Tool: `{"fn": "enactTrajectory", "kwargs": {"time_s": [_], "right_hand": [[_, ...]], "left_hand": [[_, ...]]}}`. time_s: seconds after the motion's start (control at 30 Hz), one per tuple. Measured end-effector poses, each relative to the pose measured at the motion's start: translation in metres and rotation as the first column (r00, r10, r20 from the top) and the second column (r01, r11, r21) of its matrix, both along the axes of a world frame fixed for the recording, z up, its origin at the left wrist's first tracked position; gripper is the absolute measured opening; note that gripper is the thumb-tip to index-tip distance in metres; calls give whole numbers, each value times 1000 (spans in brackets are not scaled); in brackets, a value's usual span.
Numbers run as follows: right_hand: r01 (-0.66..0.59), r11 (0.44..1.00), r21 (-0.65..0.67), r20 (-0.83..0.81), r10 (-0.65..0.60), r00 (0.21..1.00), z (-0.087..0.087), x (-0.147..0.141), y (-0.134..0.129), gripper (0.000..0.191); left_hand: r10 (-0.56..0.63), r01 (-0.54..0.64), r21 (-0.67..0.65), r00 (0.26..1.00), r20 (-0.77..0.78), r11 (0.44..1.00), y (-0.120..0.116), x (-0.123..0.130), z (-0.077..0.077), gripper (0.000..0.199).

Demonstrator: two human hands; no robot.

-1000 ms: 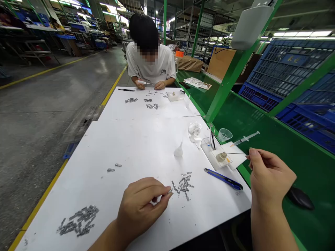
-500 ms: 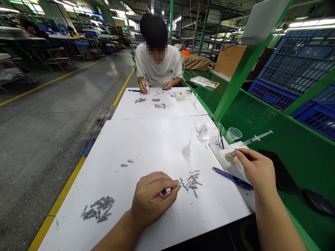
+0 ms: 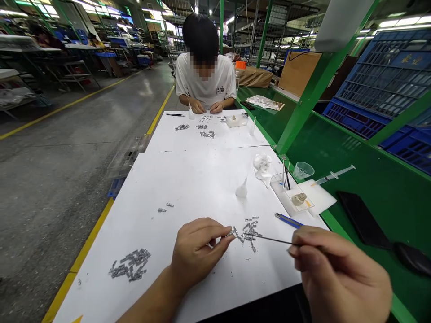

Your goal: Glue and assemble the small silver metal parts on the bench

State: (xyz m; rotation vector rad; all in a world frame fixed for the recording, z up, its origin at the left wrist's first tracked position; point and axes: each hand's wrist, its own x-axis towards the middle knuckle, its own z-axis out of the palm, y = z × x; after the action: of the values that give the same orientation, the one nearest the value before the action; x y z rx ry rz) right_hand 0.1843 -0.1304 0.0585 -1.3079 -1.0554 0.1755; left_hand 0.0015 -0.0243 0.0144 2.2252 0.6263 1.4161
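Observation:
My left hand (image 3: 198,253), closed in a pinch, holds a small silvery metal part (image 3: 230,232) between thumb and fingertips. From the right, my right hand (image 3: 336,269) grips a thin dark rod-like tool (image 3: 272,239); its tip points left, close to the metal part. Whether that tip touches anything, I cannot tell. Just beyond the fingertips lies a loose pile of small metal parts (image 3: 251,231). A larger pile of such parts (image 3: 131,264) is at the left, and two single pieces (image 3: 165,207) lie farther up the white table (image 3: 195,179).
Behind my right hand is a blue utility knife (image 3: 288,220). A small jar (image 3: 298,199) stands on a clear holder beside upright tools, a plastic cup (image 3: 303,170) and a syringe (image 3: 335,174). A dropper bottle (image 3: 241,190) and crumpled tissue (image 3: 262,168) are mid-table. A co-worker (image 3: 205,80) sits opposite.
My right hand has come away from the jar toward me and left, now showing the thin tool. My left hand keeps its pinch nearly in place. The co-worker's hand has let go of a bottle.

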Motion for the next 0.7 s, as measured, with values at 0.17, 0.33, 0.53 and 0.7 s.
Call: {"fn": "enactTrajectory", "kwargs": {"time_s": [0.17, 0.33, 0.53, 0.7], "right_hand": [[-71, 997, 3, 156, 69, 985, 0, -13, 7, 7], [-102, 995, -3, 197, 101, 975, 2, -16, 11, 8], [-119, 993, -5, 250, 117, 961, 1, -18, 13, 6], [-151, 989, -6, 249, 148, 957, -1, -17, 13, 8]], "left_hand": [[-7, 7, -15, 1000, 2, 1000, 0, 0, 3, 13], [-26, 26, -22, 1000, 5, 999, -1, 1, 4, 15], [-31, 31, -34, 999, 9, 999, -1, 0, 2, 16], [-38, 38, -42, 999, 9, 998, -1, 0, 2, 16]]}}
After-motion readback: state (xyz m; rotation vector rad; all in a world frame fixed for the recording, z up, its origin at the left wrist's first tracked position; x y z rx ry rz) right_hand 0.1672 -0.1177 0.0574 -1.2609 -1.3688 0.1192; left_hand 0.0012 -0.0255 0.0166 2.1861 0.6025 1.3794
